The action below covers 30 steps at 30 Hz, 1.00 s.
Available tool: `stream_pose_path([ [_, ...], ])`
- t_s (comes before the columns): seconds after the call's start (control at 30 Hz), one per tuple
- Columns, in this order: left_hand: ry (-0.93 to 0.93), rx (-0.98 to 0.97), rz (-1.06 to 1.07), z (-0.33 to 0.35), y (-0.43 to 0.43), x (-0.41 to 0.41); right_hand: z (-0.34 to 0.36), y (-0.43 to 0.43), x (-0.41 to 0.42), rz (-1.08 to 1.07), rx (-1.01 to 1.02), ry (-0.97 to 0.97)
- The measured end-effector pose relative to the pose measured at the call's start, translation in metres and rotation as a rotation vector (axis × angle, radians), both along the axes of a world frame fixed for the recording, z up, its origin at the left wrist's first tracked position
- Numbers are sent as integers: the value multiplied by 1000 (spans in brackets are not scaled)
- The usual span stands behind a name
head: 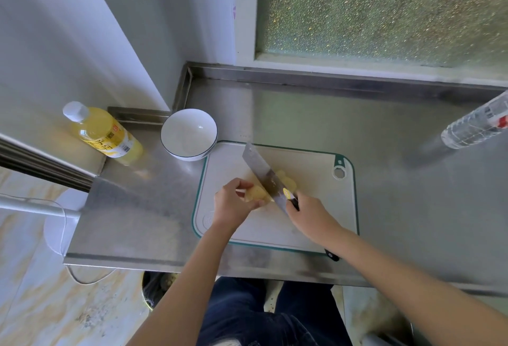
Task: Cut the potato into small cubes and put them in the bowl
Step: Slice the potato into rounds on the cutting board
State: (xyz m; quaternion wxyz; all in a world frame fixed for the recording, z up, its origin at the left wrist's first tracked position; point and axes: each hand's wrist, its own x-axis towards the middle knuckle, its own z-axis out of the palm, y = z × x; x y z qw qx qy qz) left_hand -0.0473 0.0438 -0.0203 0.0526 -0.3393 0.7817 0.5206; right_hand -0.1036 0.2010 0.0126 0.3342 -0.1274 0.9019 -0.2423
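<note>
Potato [256,195] pinched by left hand [233,205]; right hand [312,215] fingers wrapped round cleaver [264,175] handle. Tuck left tips back, slice straight thru.

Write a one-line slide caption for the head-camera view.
Left hand steadies a potato on the cutting board while the right hand slices with a cleaver.

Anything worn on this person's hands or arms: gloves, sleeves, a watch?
No. The left hand and right hand are bare, with no gloves, rings or watch visible. Both forearms are bare too, no sleeve in view. Dark blue jeans below.
</note>
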Motion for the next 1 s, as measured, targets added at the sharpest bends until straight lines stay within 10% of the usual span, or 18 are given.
stream_pose_path([
  [1.0,111,-142,10,-5,24,3,27,9,12,-31,-84,15],
])
